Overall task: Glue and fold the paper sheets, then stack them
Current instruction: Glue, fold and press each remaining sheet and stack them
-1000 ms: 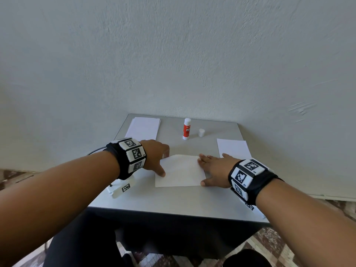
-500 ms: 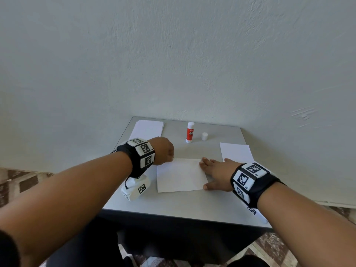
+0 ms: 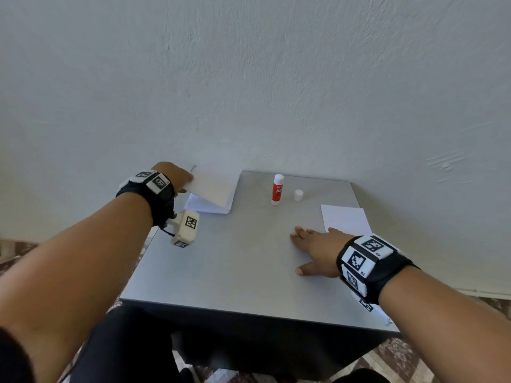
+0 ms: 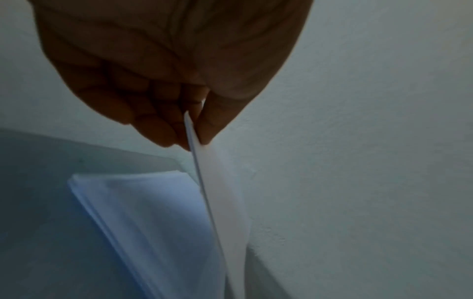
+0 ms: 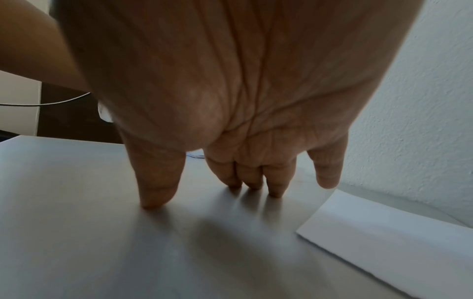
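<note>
1. Grey metal-look bench [image 3: 235, 258] set against a pale textured wall [image 3: 249, 78]; near the far edge, upright, a red-and-white glue stick [image 3: 276, 189] with its white cap [image 3: 298, 195] standing just beside it to the right.
2. At the right edge, flat on the bench, a white sheet of paper [image 3: 344, 218], partly hidden by the right forearm.
3. Right hand [image 3: 315, 251] flat on the bare bench, fingers straight and spread, holding nothing; fingertips [image 5: 158, 200] touching the surface, just beside that sheet.
4. At the far left corner, a stack of folded papers [image 3: 210, 207], long axis running away toward the wall.
5. Left hand [image 3: 174, 175] pinching the left edge of a folded sheet [image 3: 214, 186] between thumb and fingers [image 4: 158, 129]; sheet tilted, held edge raised, opposite edge down at the stack.
6. Below the left wrist, a white marker-tagged camera block [image 3: 186, 228] hanging over the bench's left side.
</note>
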